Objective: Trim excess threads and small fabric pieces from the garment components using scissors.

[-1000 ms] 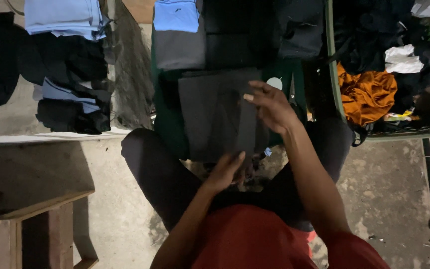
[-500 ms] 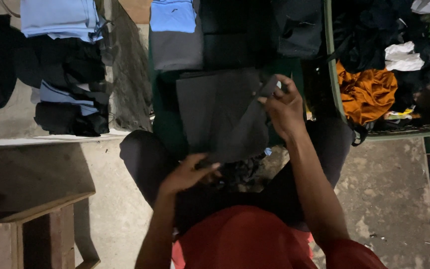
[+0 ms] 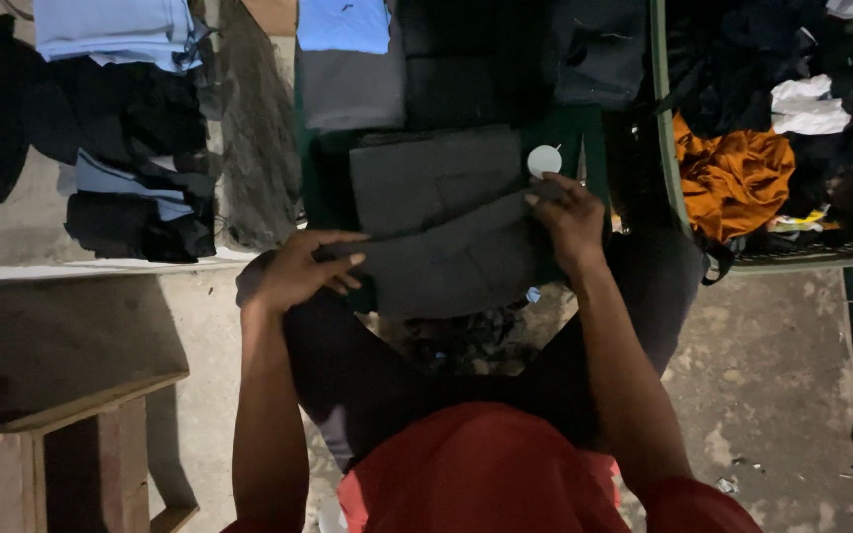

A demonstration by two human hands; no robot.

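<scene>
A dark grey garment point(image 3: 446, 222) lies partly folded across my knees and the green surface point(image 3: 570, 133) in front of me. My left hand point(image 3: 303, 268) grips its lower left corner, fingers curled over the cloth. The upper right edge is pinched by my right hand point(image 3: 570, 219), beside a small white round disc point(image 3: 544, 160). I sit in a red top and dark trousers.
Folded blue and grey clothes point(image 3: 348, 59) lie beyond the garment. At left a pile of dark and light-blue clothes point(image 3: 120, 138) rests on a concrete ledge. A green basket point(image 3: 665, 148) at right holds an orange cloth point(image 3: 733, 178) and dark items. A wooden stool point(image 3: 101, 434) stands at lower left.
My left hand has slid left along the garment's lower edge to its corner. My right hand has drawn down and left a little, and the cloth now lies stretched between both hands.
</scene>
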